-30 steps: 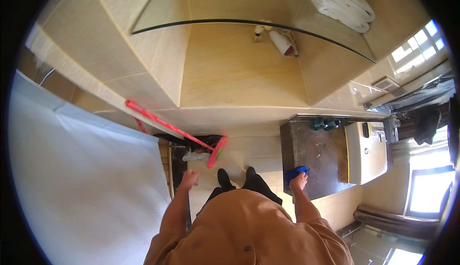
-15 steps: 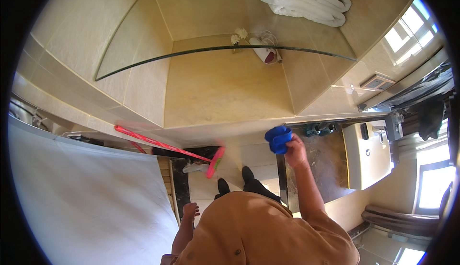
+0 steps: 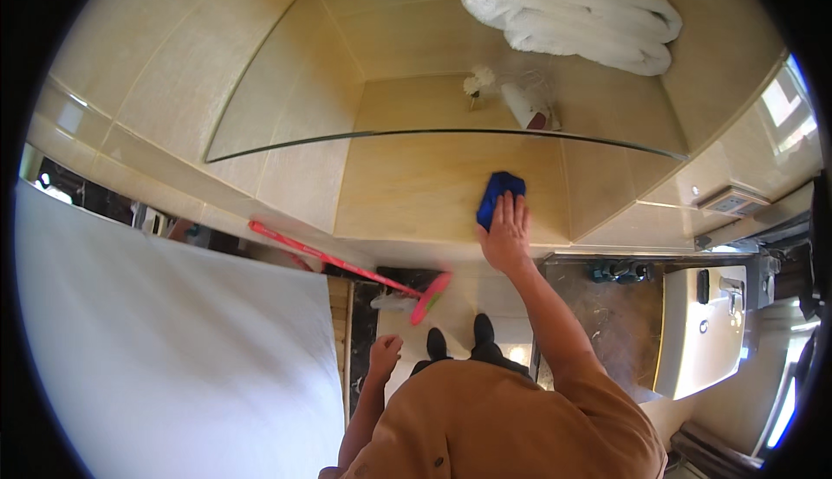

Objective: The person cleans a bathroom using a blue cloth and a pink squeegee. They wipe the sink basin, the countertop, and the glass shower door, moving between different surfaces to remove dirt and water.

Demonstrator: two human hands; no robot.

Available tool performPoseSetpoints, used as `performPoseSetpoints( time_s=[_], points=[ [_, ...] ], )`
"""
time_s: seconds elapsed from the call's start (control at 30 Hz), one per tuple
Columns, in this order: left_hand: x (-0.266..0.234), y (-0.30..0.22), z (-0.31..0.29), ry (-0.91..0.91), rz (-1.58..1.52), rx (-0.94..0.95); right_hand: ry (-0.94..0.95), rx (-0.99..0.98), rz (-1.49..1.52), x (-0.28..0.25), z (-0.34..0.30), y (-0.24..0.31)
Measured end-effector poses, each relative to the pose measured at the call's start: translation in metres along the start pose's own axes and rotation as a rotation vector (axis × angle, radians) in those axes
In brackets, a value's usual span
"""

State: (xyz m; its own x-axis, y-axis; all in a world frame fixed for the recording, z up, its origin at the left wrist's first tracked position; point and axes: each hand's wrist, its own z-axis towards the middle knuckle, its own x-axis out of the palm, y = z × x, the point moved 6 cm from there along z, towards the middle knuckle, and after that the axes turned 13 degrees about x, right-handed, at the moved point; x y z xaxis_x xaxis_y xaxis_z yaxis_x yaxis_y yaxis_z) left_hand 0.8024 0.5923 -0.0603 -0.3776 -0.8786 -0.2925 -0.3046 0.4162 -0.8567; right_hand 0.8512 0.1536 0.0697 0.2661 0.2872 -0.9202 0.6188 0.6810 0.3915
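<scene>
My right hand reaches into the tiled niche and presses a folded blue cloth on the niche's stone bottom. Its fingers lie over the cloth's right side, with the thumb at the near edge. Down by my left side, my left hand is loosely curled and touches nothing. Above the cloth, a curved glass shelf spans the niche. A white device with a coiled cord and small white flowers show behind the glass edge.
Folded white towels lie at the niche's top right. A pink-headed pole leans near my feet. On the left hangs a white sheet-like surface. To the right, a white basin sits on a dark counter, beside a wall socket.
My right hand has moved up and forward, from holding the bunched cloth over the counter's edge to pressing it inside the niche. My left hand has risen slightly and curled. The view has shifted.
</scene>
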Motion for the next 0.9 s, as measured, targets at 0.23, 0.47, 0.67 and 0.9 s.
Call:
performPoseSetpoints(
  time_s=[0.23, 0.47, 0.67, 0.9],
  points=[
    [0.007, -0.138, 0.029, -0.115, 0.311, 0.576, 0.126, -0.493, -0.107, 0.057, 0.003, 0.140],
    [0.014, -0.209, 0.063, -0.125, 0.367, 0.743, 0.084, -0.472, -0.067, 0.034, -0.044, 0.096],
    [0.018, -0.198, 0.057, -0.123, 0.363, 0.868, -0.196, -0.003, -0.142, -0.023, -0.009, -0.052],
    [-0.050, -0.187, 0.042, -0.190, 0.408, 0.896, -0.229, 0.168, -0.294, 0.009, -0.005, -0.012]
  ],
)
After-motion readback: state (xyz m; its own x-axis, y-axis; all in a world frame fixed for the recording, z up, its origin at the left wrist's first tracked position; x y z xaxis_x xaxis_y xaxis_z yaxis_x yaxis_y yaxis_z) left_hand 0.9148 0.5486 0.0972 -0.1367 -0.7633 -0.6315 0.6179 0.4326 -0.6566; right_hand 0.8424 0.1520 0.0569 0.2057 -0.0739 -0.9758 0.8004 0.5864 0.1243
